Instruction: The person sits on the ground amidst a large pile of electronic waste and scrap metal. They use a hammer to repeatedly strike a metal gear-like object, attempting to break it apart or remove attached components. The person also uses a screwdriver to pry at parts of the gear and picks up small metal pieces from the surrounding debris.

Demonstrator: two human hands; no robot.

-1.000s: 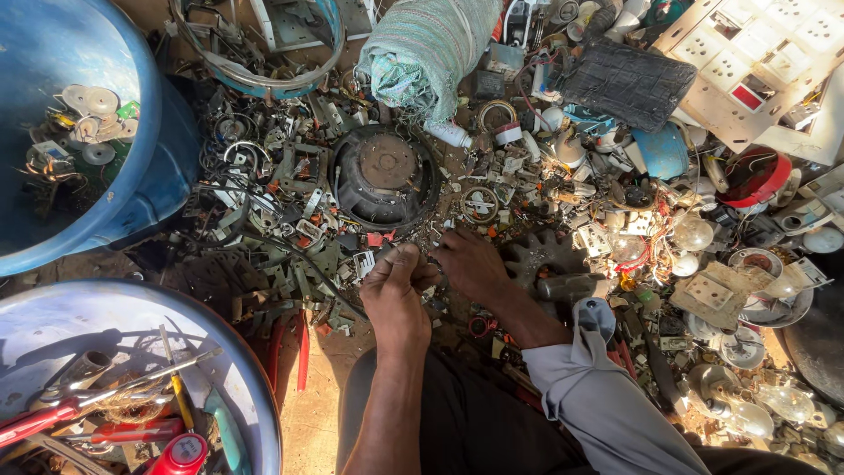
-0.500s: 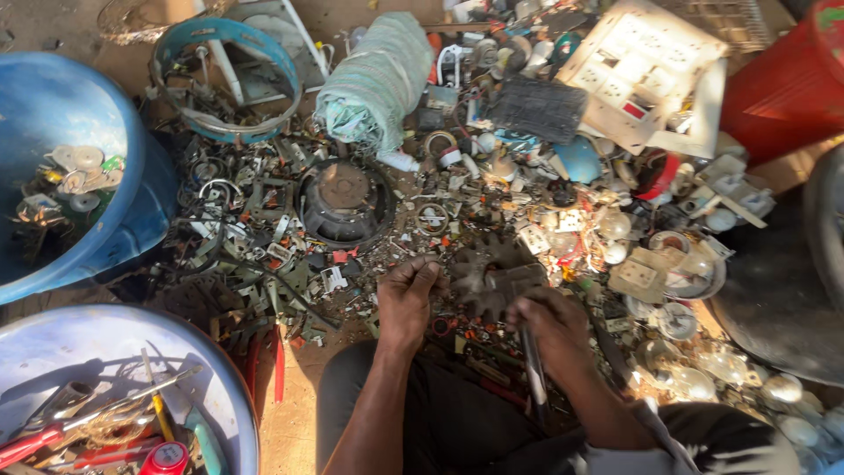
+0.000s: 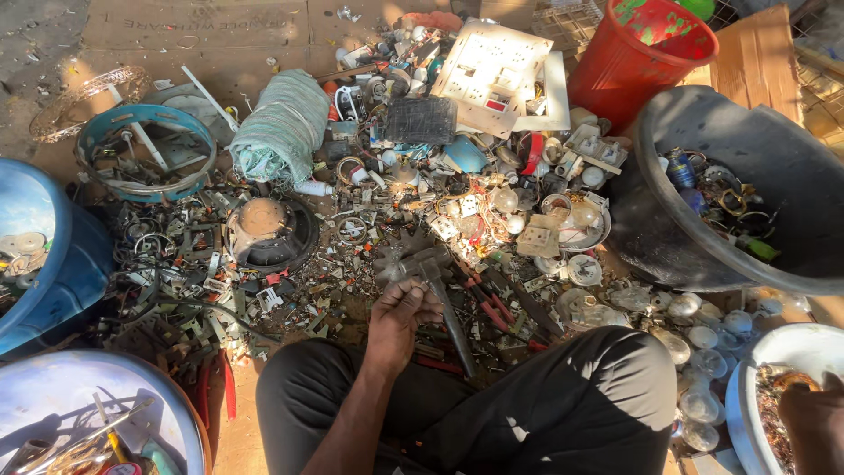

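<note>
My left hand [image 3: 400, 318] is closed around a dark toothed metal wheel on a long shaft [image 3: 413, 259], held just above the scrap pile in front of my knees. The shaft slants down past the hand towards my right leg. My right hand [image 3: 813, 420] is far off at the lower right edge, over a white bowl [image 3: 747, 387] of rusty scrap. It is in shadow and partly cut off, so its fingers do not show.
Metal and electrical scrap litters the ground. Around it stand a black basin [image 3: 668, 229], a red bucket [image 3: 629, 62], a blue tub [image 3: 75, 264], a white bowl of tools [image 3: 167, 400], a grey-green wire roll [image 3: 281, 127], a round speaker frame [image 3: 268, 230] and white socket plates [image 3: 497, 75].
My right hand has let go of the toothed wheel and swung out right to the white bowl. The left hand keeps hold of the wheel. The view has shifted right and up.
</note>
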